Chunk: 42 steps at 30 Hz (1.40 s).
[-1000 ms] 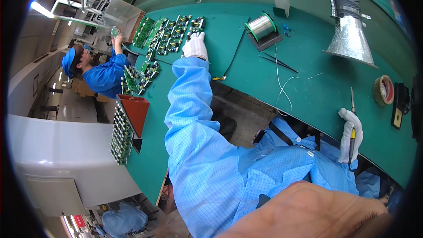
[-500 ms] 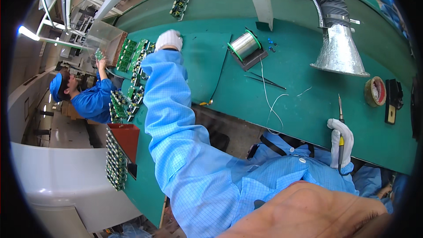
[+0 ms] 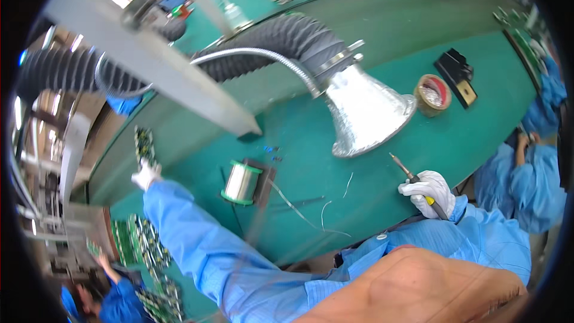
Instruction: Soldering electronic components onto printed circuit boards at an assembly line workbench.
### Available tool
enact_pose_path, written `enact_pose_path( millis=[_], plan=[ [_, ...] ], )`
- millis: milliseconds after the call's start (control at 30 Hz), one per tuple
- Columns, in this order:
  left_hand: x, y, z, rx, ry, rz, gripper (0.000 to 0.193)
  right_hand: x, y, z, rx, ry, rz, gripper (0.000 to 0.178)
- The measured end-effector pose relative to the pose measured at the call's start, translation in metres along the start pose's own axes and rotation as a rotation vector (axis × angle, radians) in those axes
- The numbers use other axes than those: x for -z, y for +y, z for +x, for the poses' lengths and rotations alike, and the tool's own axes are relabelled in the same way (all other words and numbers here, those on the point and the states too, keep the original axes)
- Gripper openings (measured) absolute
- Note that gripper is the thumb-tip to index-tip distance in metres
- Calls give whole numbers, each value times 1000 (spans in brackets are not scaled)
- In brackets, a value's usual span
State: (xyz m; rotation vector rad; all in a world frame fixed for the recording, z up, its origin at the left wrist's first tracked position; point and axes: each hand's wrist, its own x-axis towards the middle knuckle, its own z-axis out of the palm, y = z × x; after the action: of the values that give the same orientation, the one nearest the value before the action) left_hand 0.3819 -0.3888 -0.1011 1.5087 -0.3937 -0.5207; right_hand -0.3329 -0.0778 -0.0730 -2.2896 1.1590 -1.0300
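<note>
My left hand (image 3: 145,176), in a white glove, reaches out to the far left. Its fingertips meet the near end of a green circuit board (image 3: 144,143) lying beyond the table's back edge. Blur hides whether they grip it. On the right, my gloved right hand (image 3: 428,191) is closed around a soldering iron (image 3: 412,177) with a yellow-and-black handle. The iron's tip points up and left, just above the green mat. Between my hands stands a solder wire spool (image 3: 241,183) on a dark holder, its wire trailing to the right.
A foil-covered fume hood (image 3: 372,112) hangs over the table on a black hose. Behind it sit a round tub (image 3: 433,95) and a black iron stand (image 3: 457,75). Several circuit boards (image 3: 152,251) cover the left side; small blue parts (image 3: 272,150) lie by the pillar (image 3: 197,93). Co-workers sit left and right.
My view has swung to the right. My left hand has moved from the table beside the stacked boards up to the lone circuit board. The right hand still holds the soldering iron, now tilted leftward.
</note>
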Motion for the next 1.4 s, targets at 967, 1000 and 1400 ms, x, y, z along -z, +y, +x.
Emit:
enact_pose_path(
  millis=[967, 1000, 1400],
  plan=[
    [99, 57, -39, 81, -104, -277, 44, -2, 4, -7, -30, 17, 40, 27],
    [108, 66, -61, 44, -109, -338, 42, -1, 1, -5, -38, 32, 38, 25],
    [183, 132, -390, -839, -106, -68, 47, 11, 9, -4, 61, 103, 345, 13]
  ],
)
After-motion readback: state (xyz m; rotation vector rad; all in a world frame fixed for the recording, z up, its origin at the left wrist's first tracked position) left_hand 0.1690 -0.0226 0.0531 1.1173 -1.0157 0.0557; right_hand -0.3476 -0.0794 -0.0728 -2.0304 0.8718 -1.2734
